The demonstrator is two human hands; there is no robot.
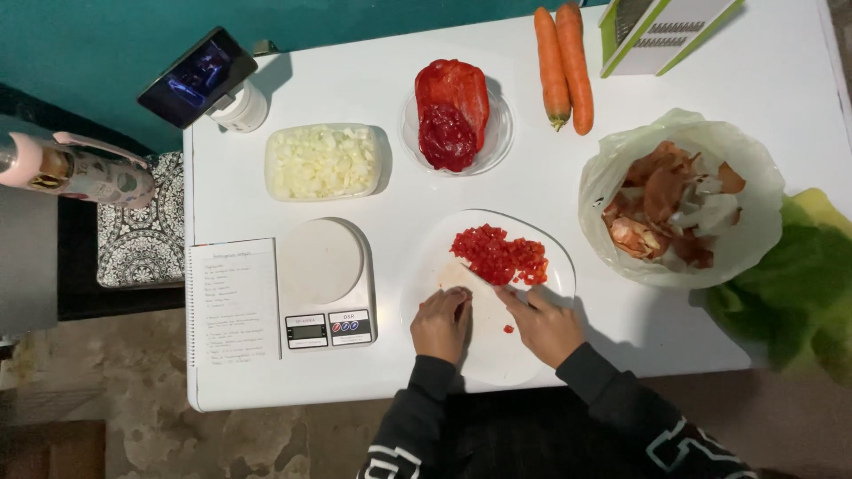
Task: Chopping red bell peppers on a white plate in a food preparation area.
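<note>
Scanning left to right, I am seeing a notebook (233, 302) lying open beside a kitchen scale (324, 282), likely placed within reading distance. Behind them, a tub of chopped onion (324, 161) is sitting clear of the work area. On the white plate (497, 355), the left hand (441, 325) is resting with its fingers curled narrow, steadying a piece I cannot identify. The right hand (543, 324) is gripping a knife (479, 277), its fingers closed on the handle, blade touching the pile of diced red pepper (500, 255). A bag of onion skins (679, 204) is standing near, collecting waste.
</note>
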